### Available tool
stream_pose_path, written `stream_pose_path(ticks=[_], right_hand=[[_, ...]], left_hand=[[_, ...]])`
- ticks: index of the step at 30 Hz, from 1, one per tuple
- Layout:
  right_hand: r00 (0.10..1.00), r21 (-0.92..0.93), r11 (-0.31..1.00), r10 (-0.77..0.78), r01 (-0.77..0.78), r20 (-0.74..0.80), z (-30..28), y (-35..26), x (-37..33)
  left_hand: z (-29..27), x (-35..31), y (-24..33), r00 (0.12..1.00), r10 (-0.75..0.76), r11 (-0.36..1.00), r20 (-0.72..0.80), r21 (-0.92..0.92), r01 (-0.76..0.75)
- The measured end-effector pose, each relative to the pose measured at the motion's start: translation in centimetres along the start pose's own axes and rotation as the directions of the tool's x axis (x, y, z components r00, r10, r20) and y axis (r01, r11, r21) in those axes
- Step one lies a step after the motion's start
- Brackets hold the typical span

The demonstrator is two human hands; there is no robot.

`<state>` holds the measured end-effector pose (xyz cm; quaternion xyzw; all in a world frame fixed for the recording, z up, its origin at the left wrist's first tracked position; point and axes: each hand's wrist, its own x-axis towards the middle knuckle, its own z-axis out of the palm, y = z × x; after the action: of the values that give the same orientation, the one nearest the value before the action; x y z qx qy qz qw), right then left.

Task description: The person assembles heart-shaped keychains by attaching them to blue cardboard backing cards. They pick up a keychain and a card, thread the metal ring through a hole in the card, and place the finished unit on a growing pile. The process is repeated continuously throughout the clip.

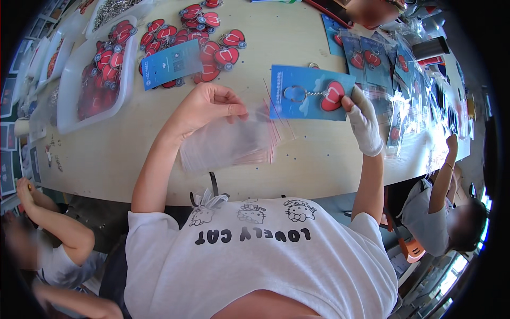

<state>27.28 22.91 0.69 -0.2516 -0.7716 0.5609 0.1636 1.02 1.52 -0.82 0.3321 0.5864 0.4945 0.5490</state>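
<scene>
My right hand (365,125), in a white glove with bare fingertips, grips the right end of a blue backing card (285,109). A red heart-shaped keychain (332,97) with a short chain and split ring lies across that card, under my thumb. My left hand (210,109) has thumb and fingers pinched together on a clear plastic bag (257,114), whose edge rises above the others. Beneath it a fanned stack of clear bags (220,149) with red seal lines lies on the table.
Loose red heart keychains (218,56) and a blue card (172,64) lie beyond my left hand. A white bin (66,103) of keychains stands left. Packed blue cards (372,69) are piled at the right. Other people sit on both sides and across the table.
</scene>
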Motion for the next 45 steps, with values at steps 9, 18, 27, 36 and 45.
stream_pose_path(ticks=[9,18,27,36,45], right_hand=[[0.998,-0.030,0.999,-0.017,0.019,0.058,-0.6,-0.2,0.1],[0.946,-0.329,0.944,0.074,0.037,0.317,-0.8,-2.3,1.3],[0.981,0.099,0.993,0.052,-0.071,0.188,5.8,-0.7,1.3],[0.968,0.241,0.945,0.180,-0.220,0.176,6.5,-1.2,0.9],[0.966,0.238,0.937,0.235,-0.256,0.111,6.7,-2.5,0.8]], left_hand=[[0.5,0.5,0.4,1.000,-0.004,1.000,-0.019,0.016,0.005],[2.0,1.9,0.2,0.998,0.050,0.990,0.035,0.132,-0.054],[1.9,3.3,1.7,0.986,0.165,0.952,-0.011,0.262,-0.157],[0.3,3.1,4.2,0.981,0.056,0.743,0.185,0.649,-0.164],[0.6,3.2,3.2,0.975,-0.032,0.934,0.220,0.355,-0.050]])
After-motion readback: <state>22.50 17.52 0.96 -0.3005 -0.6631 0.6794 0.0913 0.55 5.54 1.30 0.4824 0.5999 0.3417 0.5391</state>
